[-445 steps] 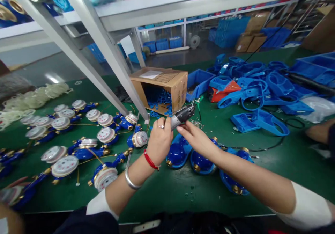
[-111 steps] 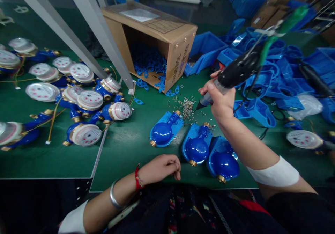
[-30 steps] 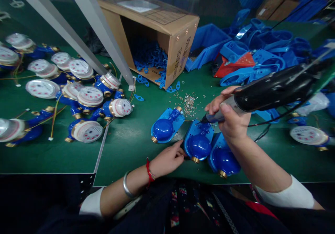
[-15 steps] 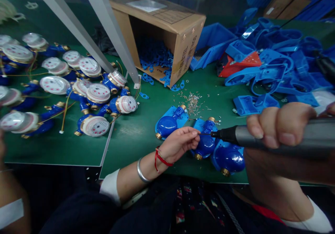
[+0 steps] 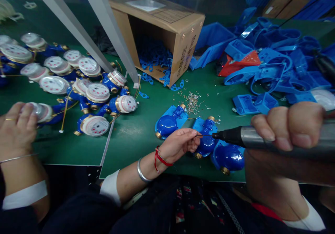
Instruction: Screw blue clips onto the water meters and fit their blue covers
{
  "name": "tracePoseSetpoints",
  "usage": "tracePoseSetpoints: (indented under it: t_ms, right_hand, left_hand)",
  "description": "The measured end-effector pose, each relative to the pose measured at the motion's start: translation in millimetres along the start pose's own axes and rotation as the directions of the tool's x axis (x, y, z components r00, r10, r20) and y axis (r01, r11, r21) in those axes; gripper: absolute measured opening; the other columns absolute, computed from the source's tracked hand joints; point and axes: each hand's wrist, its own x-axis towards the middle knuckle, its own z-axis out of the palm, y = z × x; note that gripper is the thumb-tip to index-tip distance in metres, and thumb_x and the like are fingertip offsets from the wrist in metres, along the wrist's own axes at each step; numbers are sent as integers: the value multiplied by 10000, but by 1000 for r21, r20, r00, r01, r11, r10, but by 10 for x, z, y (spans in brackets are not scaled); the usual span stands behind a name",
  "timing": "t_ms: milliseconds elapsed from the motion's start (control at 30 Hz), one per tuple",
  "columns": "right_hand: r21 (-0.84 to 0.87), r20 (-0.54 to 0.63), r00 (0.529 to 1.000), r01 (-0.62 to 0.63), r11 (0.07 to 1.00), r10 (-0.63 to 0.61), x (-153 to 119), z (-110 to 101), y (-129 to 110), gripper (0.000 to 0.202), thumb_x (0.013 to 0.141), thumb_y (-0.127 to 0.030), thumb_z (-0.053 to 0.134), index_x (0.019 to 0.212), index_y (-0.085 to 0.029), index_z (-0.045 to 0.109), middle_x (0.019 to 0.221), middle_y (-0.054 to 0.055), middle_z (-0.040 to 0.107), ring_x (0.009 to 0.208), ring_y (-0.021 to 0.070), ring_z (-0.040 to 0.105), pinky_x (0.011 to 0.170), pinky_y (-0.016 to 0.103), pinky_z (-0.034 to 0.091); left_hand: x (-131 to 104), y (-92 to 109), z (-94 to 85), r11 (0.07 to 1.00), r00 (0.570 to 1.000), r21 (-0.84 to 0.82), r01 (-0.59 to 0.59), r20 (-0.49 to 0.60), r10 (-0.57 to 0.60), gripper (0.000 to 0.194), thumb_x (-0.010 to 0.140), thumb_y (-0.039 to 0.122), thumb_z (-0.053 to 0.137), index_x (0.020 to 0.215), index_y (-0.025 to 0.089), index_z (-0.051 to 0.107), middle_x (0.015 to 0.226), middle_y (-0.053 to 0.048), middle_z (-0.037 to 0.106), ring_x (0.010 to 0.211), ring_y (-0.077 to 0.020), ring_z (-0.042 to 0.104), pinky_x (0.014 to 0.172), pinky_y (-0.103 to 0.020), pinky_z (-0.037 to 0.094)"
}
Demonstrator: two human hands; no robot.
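Observation:
In my right hand (image 5: 290, 127) is a grey and black electric screwdriver (image 5: 251, 136), held level and pointing left. Its thin bit reaches the fingertips of my left hand (image 5: 183, 139), which are pinched together at the bit's tip; what they hold there is too small to make out. Both hands are above the bench, over a blue water meter body (image 5: 208, 143) with brass ends, lying on a light blue plate. A similar meter (image 5: 167, 125) lies to its left and another meter (image 5: 229, 159) to its right. A pile of small screws (image 5: 193, 101) lies just beyond.
A cardboard box (image 5: 188, 45) on its side holds small blue parts. Behind it stands a blue bin (image 5: 213, 42). Blue plastic housings (image 5: 277, 63) are heaped at right. At left are several dial water meters (image 5: 98, 92), and a co-worker's hand (image 5: 18, 129) grips one. Grey posts (image 5: 115, 28) rise between.
The co-worker's hand has come in from the left and onto a meter, and one meter there has shifted. My right hand and the screwdriver have moved slightly right; my left hand stays pinched.

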Motion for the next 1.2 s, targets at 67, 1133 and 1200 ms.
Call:
tracePoseSetpoints:
  t_ms: [67, 1133, 1200]
  right_hand:
    - [43, -11, 1000, 15, 999, -15, 34, 26, 32, 360, 593, -377, 798, 876, -315, 585, 527, -81, 447, 383, 93, 382, 379, 344, 442]
    - [71, 210, 977, -48, 996, 33, 464, -245, 1093, 282, 707, -376, 652, 945, -245, 574, 524, -62, 497, 402, 99, 447, 433, 272, 427]
    - [44, 267, 963, -47, 998, 34, 428, -210, 1077, 322, 699, -373, 665, 986, -256, 579, 541, -57, 519, 410, 106, 467, 442, 285, 437]
  left_hand:
    - [-27, 23, 13, 995, 1000, 101, -24, 4, 24, 318, 893, 403, 492, 1043, 143, 595, 780, -18, 558, 574, -57, 509, 529, -196, 380]
    - [-87, -297, -277, 801, 999, 598, 38, 6, -52, 791, 790, 424, 640, 1411, 145, 237, 918, -119, 664, 779, -195, 641, 721, -325, 488]
    - [-91, -284, -262, 802, 998, 595, 56, -12, -62, 782, 805, 444, 613, 1420, 142, 236, 904, -117, 663, 768, -195, 644, 707, -319, 489]
